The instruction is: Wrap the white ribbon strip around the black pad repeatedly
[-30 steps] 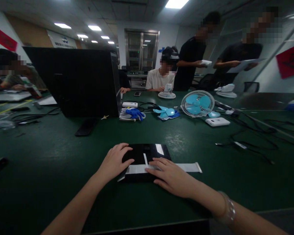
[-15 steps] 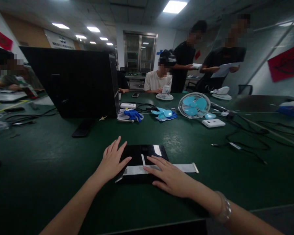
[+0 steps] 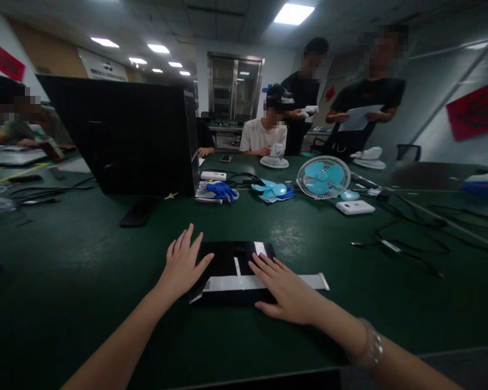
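A flat black panel (image 3: 223,265) lies on the green table in front of me. Across it runs a pale, flat ribbon cable (image 3: 223,283), its right end reaching past the panel's edge onto the table. Short white strips also show on the panel's surface. My left hand (image 3: 183,265) is open at the panel's left edge, fingers spread and thumb stretched over its corner. My right hand (image 3: 287,287) lies open across the right part of the panel and over the ribbon cable, covering some of both. Neither hand grips anything.
A big black computer case (image 3: 126,141) stands at the left, a black phone (image 3: 139,211) before it. Behind the panel are blue-and-white gloves (image 3: 219,191), blue fan blades (image 3: 270,188), a small fan (image 3: 323,177) and a white box (image 3: 355,207). Cables (image 3: 406,244) lie right. Several people are beyond.
My left hand has shifted slightly left, off most of the panel. The fingers of my right hand have moved a little right and come closer together. The panel has barely moved.
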Tool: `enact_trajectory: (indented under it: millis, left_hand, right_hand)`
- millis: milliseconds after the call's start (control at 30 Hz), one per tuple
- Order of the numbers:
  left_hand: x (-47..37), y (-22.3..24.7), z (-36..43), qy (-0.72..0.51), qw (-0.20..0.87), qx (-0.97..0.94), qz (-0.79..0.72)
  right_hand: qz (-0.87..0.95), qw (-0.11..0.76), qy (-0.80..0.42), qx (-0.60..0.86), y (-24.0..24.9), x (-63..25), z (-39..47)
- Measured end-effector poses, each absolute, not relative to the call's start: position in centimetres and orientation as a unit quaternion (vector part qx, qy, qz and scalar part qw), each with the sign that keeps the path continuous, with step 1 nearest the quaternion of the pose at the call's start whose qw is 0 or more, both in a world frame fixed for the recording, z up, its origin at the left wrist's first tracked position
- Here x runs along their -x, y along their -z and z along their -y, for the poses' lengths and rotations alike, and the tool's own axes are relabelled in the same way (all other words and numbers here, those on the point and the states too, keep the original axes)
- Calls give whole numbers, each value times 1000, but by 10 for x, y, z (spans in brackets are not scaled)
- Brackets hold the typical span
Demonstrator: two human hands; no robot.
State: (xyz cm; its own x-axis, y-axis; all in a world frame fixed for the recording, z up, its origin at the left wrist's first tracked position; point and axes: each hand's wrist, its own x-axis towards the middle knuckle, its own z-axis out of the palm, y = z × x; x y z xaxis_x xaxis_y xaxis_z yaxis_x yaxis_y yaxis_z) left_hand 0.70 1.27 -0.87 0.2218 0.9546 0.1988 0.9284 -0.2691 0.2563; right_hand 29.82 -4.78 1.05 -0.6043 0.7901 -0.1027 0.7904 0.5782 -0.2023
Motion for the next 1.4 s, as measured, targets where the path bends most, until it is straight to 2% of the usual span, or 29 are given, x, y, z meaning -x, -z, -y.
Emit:
enact_trajectory:
  millis: [900, 1400]
  left_hand:
    - [-5, 9, -15, -195, 53, -773, -602]
    - [-5, 8, -13, -184, 73, -775, -600]
  right_hand:
    - [-888, -4, 111, -447, -14, -296, 51]
    - [-855, 1, 57, -515, -7, -322, 60]
